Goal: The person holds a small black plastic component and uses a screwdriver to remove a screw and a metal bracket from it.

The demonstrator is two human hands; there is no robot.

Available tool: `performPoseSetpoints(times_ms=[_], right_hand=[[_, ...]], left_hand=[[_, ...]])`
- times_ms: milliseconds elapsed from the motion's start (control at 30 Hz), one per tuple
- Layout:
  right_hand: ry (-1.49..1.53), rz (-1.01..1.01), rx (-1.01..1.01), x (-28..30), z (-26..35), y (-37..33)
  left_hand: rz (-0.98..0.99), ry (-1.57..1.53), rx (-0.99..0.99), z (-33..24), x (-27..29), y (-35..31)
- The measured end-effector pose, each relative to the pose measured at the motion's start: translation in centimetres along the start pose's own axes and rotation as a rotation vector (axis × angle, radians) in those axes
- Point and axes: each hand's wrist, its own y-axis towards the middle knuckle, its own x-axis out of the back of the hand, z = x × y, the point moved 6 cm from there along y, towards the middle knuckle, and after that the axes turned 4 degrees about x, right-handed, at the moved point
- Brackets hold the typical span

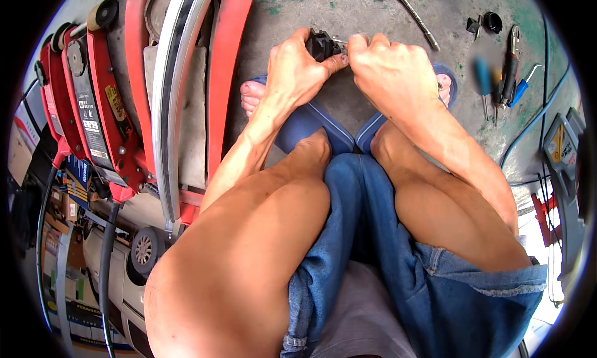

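Observation:
My left hand (295, 69) is closed round a small black blocky part (319, 45), its thumb along the near side. Close beside it on the right, my right hand (392, 66) is curled into a fist with the knuckles up. Between the two hands a thin silvery metal piece (339, 41) shows at the black part. My right fingers hide whatever they hold. Both hands are above the concrete floor, just beyond my blue sandals (314, 128).
A bent socket wrench (410, 19) lies beyond my right hand. Pliers (513, 53), a blue-handled screwdriver (483, 78), a blue-handled hook tool (522, 91) and a round black cap (492, 22) lie at right. Red floor jacks (102, 103) stand at left; a blue cable (535, 122) runs at right.

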Motion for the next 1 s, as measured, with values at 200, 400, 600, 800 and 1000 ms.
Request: performPoseSetpoints(times_ms=[200,400,600,800,1000], right_hand=[[0.045,0.062,0.027,0.3,-0.4,0.6],[0.099,0.078,0.040,-0.3,-1.0,1.0],[0.135,0.030,0.100,-1.3,-2.0,0.7],[0.168,-0.012,0.161,-1.8,-2.9,0.9],[0.212,-0.051,0.259,-2.1,-3.9,2.3]], left_hand=[[0.017,-0.068,0.000,0.2,-0.1,0.2],[-0.002,-0.126,0.043,0.4,-0.1,0.3],[-0.083,-0.023,-0.055,0.8,-0.7,0.3],[0.055,-0.145,0.096,0.6,-0.5,0.7],[0.026,-0.120,0.164,1.4,-0.4,0.7]])
